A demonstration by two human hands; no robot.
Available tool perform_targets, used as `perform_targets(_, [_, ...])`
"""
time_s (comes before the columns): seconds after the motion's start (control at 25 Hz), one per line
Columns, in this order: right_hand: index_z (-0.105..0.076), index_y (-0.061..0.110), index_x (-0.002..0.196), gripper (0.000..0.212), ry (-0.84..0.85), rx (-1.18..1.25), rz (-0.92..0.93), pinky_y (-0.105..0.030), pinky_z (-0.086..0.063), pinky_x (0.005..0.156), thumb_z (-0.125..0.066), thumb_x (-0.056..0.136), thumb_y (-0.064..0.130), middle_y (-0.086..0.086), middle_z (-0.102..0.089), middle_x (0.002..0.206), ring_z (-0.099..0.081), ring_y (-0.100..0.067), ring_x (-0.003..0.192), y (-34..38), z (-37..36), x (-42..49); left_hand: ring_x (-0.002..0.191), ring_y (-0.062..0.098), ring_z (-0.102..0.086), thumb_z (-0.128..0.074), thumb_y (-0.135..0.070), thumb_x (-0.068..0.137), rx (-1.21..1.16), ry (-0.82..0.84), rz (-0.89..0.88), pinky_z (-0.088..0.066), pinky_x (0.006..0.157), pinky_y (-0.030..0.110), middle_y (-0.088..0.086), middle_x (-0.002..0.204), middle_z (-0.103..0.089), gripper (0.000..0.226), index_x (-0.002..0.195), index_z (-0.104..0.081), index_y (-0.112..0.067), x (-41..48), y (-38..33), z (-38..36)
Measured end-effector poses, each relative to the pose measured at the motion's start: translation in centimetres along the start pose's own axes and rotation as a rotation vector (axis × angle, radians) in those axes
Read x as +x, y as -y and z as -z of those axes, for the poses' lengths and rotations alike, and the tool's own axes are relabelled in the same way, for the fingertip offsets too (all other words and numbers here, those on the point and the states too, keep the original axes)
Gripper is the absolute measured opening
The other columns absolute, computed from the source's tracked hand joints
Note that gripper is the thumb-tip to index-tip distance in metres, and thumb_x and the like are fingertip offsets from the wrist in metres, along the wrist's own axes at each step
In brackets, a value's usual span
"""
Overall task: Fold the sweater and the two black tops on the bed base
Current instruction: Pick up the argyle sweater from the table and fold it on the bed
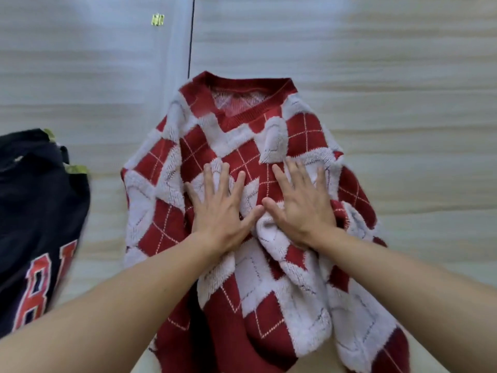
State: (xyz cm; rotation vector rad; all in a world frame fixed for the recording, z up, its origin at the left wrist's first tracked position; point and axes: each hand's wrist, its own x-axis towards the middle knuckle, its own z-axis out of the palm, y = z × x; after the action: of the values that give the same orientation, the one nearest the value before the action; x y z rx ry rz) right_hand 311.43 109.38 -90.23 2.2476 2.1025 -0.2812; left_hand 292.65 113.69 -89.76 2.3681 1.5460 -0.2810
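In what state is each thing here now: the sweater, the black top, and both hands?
sweater: laid out on the bed base, neckline far, lower part rumpled.
black top: lies unfolded at the left, partly out of view.
left hand: flat, pressing the sweater.
right hand: flat, pressing the sweater.

Hinge point(158, 19): small brass-coloured fitting, far beyond the left hand point(223, 208) and off to its left, near the top edge of view; its detail is blurred. Seam point(191, 36): thin dark vertical line, beyond the left hand and just right of the hinge, running down from the top edge. Both lie well left of the right hand point(301, 208).
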Motion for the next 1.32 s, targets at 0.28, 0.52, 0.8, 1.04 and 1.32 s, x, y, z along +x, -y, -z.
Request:
perform_targets(0.28, [-0.013, 0.020, 0.162, 0.080, -0.067, 0.011, 0.113, -0.052, 0.005, 0.125, -0.011, 0.097, 0.067, -0.004, -0.013, 0.170, -0.007, -0.021, 0.157, -11.1, 2.8, 4.4, 0.152, 0.038, 0.026, -0.005, -0.087, 0.084, 0.033, -0.149, 0.080, 0.006, 0.112, 0.078, 0.007, 0.170, 0.015, 0.097, 0.161, 0.009, -0.031, 3.4, -3.6, -1.0])
perform_targets(0.52, [-0.009, 0.034, 0.161, 0.090, 0.039, 0.159, -0.065, -0.060, -0.001, 0.122, -0.026, 0.087, 0.081, 0.003, -0.005, 0.170, -0.001, -0.018, 0.157, -17.3, 1.2, -2.4, 0.154, 0.037, 0.022, -0.009, -0.087, 0.085, 0.086, -0.144, 0.080, 0.001, 0.112, 0.079, 0.007, 0.171, 0.011, 0.096, 0.162, 0.003, -0.032, 3.4, -3.9, -0.8])
perform_targets(0.8, [-0.017, 0.019, 0.161, 0.086, -0.073, -0.278, -0.014, -0.063, -0.008, 0.119, -0.059, 0.088, 0.033, -0.016, -0.027, 0.165, -0.021, -0.033, 0.154, -29.1, 4.8, 7.4, 0.156, 0.034, 0.016, -0.017, -0.088, 0.084, 0.104, -0.179, 0.069, -0.002, 0.113, 0.079, 0.005, 0.171, 0.003, 0.096, 0.162, -0.005, -0.033, 3.6, -3.4, -0.9])
perform_targets(1.04, [-0.018, 0.021, 0.159, 0.106, -0.183, 0.101, -0.237, -0.062, -0.018, 0.118, -0.063, 0.073, 0.063, -0.007, -0.028, 0.162, -0.027, -0.026, 0.150, -28.8, 3.1, 2.2, 0.156, 0.033, 0.013, -0.023, -0.086, 0.085, 0.103, -0.199, 0.071, -0.003, 0.112, 0.079, 0.005, 0.171, 0.000, 0.096, 0.162, -0.010, -0.031, 3.8, -3.4, -1.0])
perform_targets(1.32, [-0.033, 0.012, 0.153, 0.068, 0.013, -0.241, -0.434, -0.065, -0.028, 0.110, -0.037, 0.090, 0.039, -0.016, -0.038, 0.157, -0.037, -0.036, 0.143, -37.9, 3.7, 0.1, 0.157, 0.035, 0.009, -0.025, -0.084, 0.085, 0.120, -0.215, 0.086, -0.005, 0.111, 0.079, 0.007, 0.171, -0.003, 0.096, 0.162, -0.014, -0.028, 4.0, -3.4, -1.3])
